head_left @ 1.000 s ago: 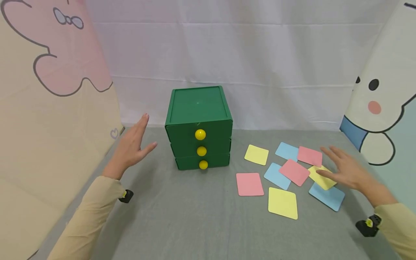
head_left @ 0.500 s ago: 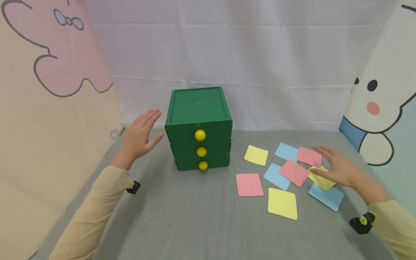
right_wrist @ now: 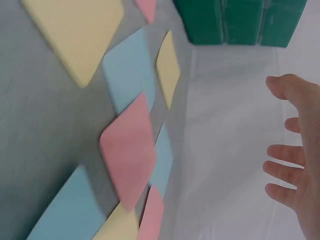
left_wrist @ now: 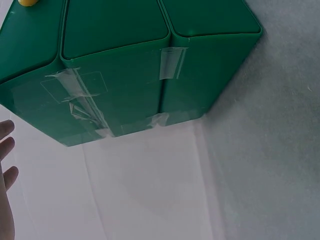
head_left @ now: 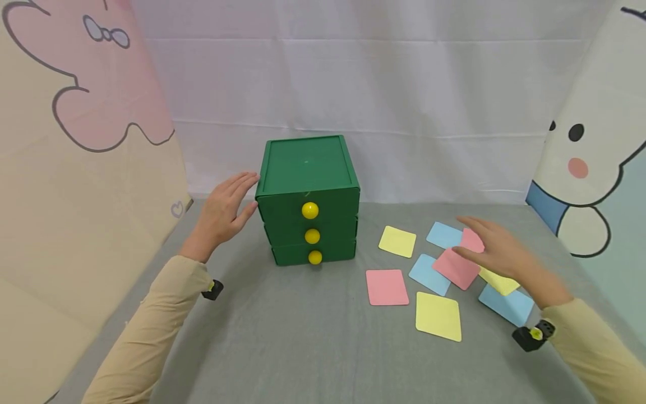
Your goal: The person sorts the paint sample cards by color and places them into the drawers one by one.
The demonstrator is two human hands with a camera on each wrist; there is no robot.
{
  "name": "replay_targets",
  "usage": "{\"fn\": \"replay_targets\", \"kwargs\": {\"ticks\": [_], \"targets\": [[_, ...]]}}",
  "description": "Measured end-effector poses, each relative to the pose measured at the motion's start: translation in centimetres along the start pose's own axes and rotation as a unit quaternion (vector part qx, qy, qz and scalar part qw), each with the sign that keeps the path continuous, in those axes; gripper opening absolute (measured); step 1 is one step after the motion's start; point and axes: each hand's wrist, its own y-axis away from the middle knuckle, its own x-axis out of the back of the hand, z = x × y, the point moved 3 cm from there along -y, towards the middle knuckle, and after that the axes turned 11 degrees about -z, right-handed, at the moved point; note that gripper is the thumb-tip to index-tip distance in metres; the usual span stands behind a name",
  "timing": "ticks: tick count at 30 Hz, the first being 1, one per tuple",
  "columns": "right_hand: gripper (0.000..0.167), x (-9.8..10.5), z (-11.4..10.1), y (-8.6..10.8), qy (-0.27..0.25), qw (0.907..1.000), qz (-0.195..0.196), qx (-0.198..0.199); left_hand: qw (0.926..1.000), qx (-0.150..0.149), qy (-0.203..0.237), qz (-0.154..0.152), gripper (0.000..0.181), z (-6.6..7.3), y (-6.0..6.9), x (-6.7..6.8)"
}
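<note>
A green three-drawer box (head_left: 308, 165) with yellow round knobs stands on the grey cloth, all drawers pushed in. My left hand (head_left: 220, 210) is at its upper left side, fingers extended; whether the fingertips touch it I cannot tell. Clear tape shows on the box's side (left_wrist: 130, 90) in the left wrist view. Over the cards on the right hovers my right hand (head_left: 497, 249), fingers loosely spread and holding nothing. Beneath it lie a pink card (head_left: 456, 269), a blue card (head_left: 506, 304) and a yellow card (head_left: 499, 280), partly overlapping.
Nearer the box lie a yellow card (head_left: 397, 241), a pink card (head_left: 387, 287) and a larger-looking yellow card (head_left: 438, 316). A white curtain (head_left: 404, 112) hangs behind. Printed cloth panels (head_left: 75, 224) border the left and right sides.
My left hand has moved right and reached the box's upper left side. My right hand has shifted left over the cards. The box and cards stay in place.
</note>
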Motion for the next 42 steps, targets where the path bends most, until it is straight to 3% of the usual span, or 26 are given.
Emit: {"fn": "replay_targets", "kwargs": {"ticks": [11, 20, 28, 34, 42], "targets": [[0.058, 0.5, -5.5, -3.6, -0.058, 0.993, 0.086, 0.055, 0.9997, 0.012, -0.012, -0.018, 0.048, 0.4, -0.2, -0.2], [0.05, 0.3, -9.6, -5.5, -0.117, 0.9776, 0.147, 0.095, 0.9996, 0.016, -0.016, -0.019, 0.045, 0.6, -0.4, -0.1], [0.041, -0.3, -14.3, -7.2, -0.157, 0.9573, 0.197, 0.142, 0.9995, 0.018, -0.016, -0.02, 0.044, 0.6, -0.3, -0.1], [0.04, -1.3, -16.8, -8.8, -0.174, 0.948, 0.218, 0.154, 0.9996, 0.014, -0.019, -0.018, 0.046, 0.6, -0.4, -0.1], [0.037, -3.0, -19.2, -10.5, -0.222, 0.9395, 0.222, 0.138, 0.9994, 0.015, -0.023, -0.021, 0.044, 0.6, -0.4, 0.0]]}}
